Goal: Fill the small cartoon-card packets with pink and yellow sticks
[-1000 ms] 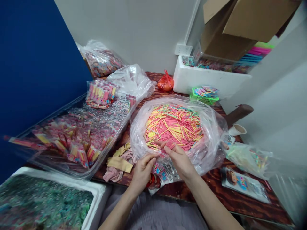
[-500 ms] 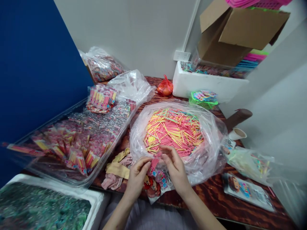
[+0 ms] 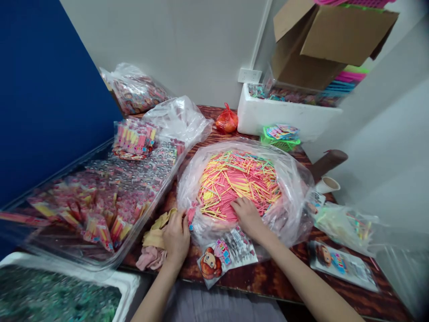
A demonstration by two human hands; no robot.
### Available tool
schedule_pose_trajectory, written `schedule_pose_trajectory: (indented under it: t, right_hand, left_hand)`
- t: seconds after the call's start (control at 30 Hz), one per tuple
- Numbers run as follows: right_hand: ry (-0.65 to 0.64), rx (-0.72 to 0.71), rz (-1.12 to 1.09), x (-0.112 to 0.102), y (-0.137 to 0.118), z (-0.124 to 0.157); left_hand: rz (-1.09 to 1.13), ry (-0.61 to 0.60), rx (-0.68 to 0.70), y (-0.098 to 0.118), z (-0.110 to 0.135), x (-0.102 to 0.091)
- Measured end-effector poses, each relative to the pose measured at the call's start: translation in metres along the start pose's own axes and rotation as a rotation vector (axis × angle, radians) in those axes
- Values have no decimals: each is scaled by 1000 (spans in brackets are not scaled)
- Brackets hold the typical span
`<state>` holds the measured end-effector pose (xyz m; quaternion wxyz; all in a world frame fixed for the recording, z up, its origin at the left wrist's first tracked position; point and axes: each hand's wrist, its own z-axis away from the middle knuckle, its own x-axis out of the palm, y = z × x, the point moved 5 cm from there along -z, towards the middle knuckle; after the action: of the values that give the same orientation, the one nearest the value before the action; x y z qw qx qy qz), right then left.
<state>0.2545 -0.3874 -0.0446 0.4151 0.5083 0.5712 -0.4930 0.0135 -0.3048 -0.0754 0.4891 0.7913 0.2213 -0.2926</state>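
Note:
A big clear plastic bag [image 3: 295, 197] lies open on the wooden table, heaped with thin pink, yellow and green sticks [image 3: 241, 176]. My right hand [image 3: 248, 215] is inside it at the near edge, fingers curled into the sticks. My left hand [image 3: 176, 239] rests at the bag's left edge, closed round a small packet holding pink sticks [image 3: 191, 218]. A small stack of printed cartoon packets [image 3: 228, 254] lies flat on the table between my wrists.
A large clear tray [image 3: 110, 201] of filled packets is on the left, with rags [image 3: 152, 250] beside it. White foam boxes [image 3: 288, 114] [image 3: 127, 281], a green basket [image 3: 280, 137], an orange bag [image 3: 227, 121], a paper cup [image 3: 328, 184], more packets [image 3: 342, 264] and a cardboard box [image 3: 321, 40] surround the table.
Both hands were pinching a packet together in front of the bag. They have parted: the right went into the stick pile, the left moved left, and the printed packets now lie uncovered.

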Motion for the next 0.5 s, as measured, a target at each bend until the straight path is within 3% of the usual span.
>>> schedule_pose_trajectory:
  t: [0.2,0.5]
  right_hand:
    - [-105,-222,272,10,-9,-13]
    - [-145,-309,279,13,-9,-16]
  left_hand:
    - [-63,54,36,-2,4,1]
    - [19,24,-14,-1,3,-1]
